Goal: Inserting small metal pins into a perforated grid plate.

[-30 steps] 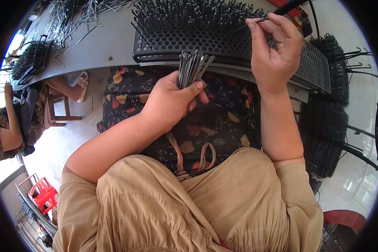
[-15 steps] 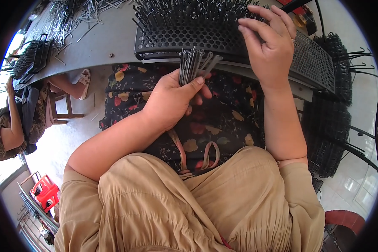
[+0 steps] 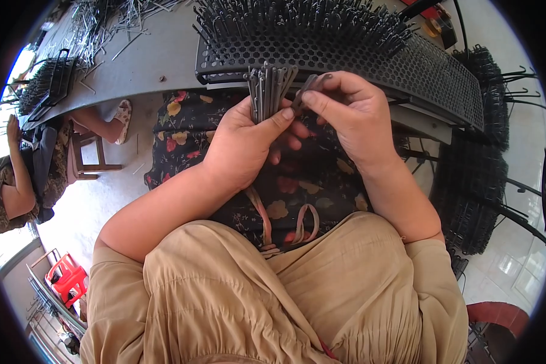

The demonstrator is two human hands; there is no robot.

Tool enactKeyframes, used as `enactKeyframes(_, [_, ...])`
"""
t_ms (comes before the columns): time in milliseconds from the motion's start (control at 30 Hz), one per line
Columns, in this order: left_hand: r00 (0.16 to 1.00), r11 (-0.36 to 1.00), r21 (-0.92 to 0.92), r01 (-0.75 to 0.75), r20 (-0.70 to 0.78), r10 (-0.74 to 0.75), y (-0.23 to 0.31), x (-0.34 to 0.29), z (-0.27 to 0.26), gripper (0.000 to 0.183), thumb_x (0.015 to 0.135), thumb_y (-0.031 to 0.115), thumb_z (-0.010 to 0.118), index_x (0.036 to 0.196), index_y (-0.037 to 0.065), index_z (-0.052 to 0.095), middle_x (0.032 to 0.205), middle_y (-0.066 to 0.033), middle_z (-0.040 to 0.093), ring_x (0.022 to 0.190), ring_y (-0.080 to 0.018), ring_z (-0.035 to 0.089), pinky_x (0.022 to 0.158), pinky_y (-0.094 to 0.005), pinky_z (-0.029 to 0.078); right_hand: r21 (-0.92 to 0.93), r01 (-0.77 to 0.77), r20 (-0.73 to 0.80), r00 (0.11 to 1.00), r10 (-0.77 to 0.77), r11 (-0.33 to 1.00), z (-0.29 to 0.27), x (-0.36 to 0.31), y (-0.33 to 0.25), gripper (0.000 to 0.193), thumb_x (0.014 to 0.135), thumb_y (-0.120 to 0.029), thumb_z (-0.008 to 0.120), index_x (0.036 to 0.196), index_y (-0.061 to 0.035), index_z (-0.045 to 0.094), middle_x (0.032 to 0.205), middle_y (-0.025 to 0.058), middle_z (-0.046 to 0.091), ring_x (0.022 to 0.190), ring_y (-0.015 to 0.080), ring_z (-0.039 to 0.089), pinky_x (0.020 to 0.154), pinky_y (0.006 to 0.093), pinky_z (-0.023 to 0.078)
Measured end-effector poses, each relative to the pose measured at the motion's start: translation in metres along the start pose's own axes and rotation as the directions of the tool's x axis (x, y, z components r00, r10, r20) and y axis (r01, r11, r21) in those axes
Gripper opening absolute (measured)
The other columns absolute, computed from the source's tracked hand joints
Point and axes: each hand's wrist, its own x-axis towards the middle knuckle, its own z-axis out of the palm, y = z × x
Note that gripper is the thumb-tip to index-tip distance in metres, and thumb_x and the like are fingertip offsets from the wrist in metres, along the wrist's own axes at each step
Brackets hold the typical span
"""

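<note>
A bundle of thin dark metal rods (image 3: pixel 264 91) stands upright in my left hand (image 3: pixel 242 136), fingers wrapped round its lower part. Some rods have small looped or rounded tops. My right hand (image 3: pixel 355 118) is beside it on the right, thumb and fingers pinching the ends of a few rods (image 3: pixel 309 85) that fan out from the bundle's right side. Just beyond both hands is a long black perforated metal tray (image 3: pixel 249 57), its holes hexagonal. Many similar dark rods (image 3: pixel 297 21) stand in it, densely packed along its far part.
The tray rests on a grey table (image 3: pixel 139 67); loose silvery rods (image 3: pixel 103 30) lie at its far left. A co-worker (image 3: pixel 30 164) sits at left near another loaded tray (image 3: pixel 51 85). Black racks (image 3: pixel 473 182) stand at right. A floral apron (image 3: pixel 285 200) covers my lap.
My right hand has come down and left from above the tray to the bundle, closing on rods at its right side. My left hand has barely shifted.
</note>
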Motion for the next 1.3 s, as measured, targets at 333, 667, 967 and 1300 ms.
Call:
enactKeyframes(333, [0.997, 0.995, 0.067, 0.08, -0.003, -0.08, -0.003, 0.003, -0.003, 0.011, 0.097, 0.013, 0.056, 0.102, 0.003, 0.055, 0.084, -0.0093, 0.068, 0.06, -0.0089, 0.057, 0.045, -0.0201, 0.04, -0.52, 0.666, -0.195, 0.517, -0.834, 0.535, -0.049, 0.053, -0.014, 0.041, 0.085, 0.009, 0.066, 0.116, 0.0025, 0.041, 0.088, 0.0149, 0.068, 0.078, 0.0132, 0.066, 0.071, 0.0217, 0.052])
enactKeyframes(667, [0.996, 0.994, 0.067, 0.09, -0.006, -0.09, -0.005, 0.005, -0.002, 0.011, 0.096, 0.012, 0.056, 0.101, 0.002, 0.056, 0.084, -0.0092, 0.068, 0.059, -0.0086, 0.056, 0.044, -0.0201, 0.039, -0.74, 0.594, -0.024, 0.443, -0.896, 0.314, -0.05, 0.06, -0.01, 0.041, 0.084, 0.007, 0.071, 0.115, 0.0018, 0.045, 0.09, 0.0103, 0.067, 0.082, 0.0128, 0.066, 0.077, 0.0215, 0.052])
enactKeyframes(967, [0.993, 0.991, 0.07, 0.117, -0.017, -0.116, -0.003, 0.006, -0.002, 0.008, 0.097, 0.011, 0.056, 0.101, 0.005, 0.053, 0.086, -0.0112, 0.066, 0.063, -0.0115, 0.057, 0.045, -0.0202, 0.038, -0.747, 0.581, -0.031, 0.453, -0.891, 0.322, -0.037, 0.052, -0.024, 0.031, 0.081, 0.009, 0.07, 0.109, 0.0005, 0.058, 0.092, 0.0083, 0.064, 0.082, 0.0129, 0.065, 0.075, 0.023, 0.052])
enactKeyframes(1300, [0.995, 0.994, 0.048, 0.094, -0.014, -0.094, -0.004, 0.008, -0.004, 0.011, 0.096, 0.013, 0.057, 0.101, 0.003, 0.056, 0.082, -0.0092, 0.067, 0.058, -0.0096, 0.056, 0.043, -0.0205, 0.039, -0.843, 0.497, 0.074, 0.482, -0.873, 0.203, -0.039, 0.053, -0.042, 0.018, 0.073, 0.007, 0.075, 0.089, 0.0001, 0.067, 0.083, 0.0091, 0.068, 0.087, 0.0221, 0.066, 0.076, 0.0295, 0.051])
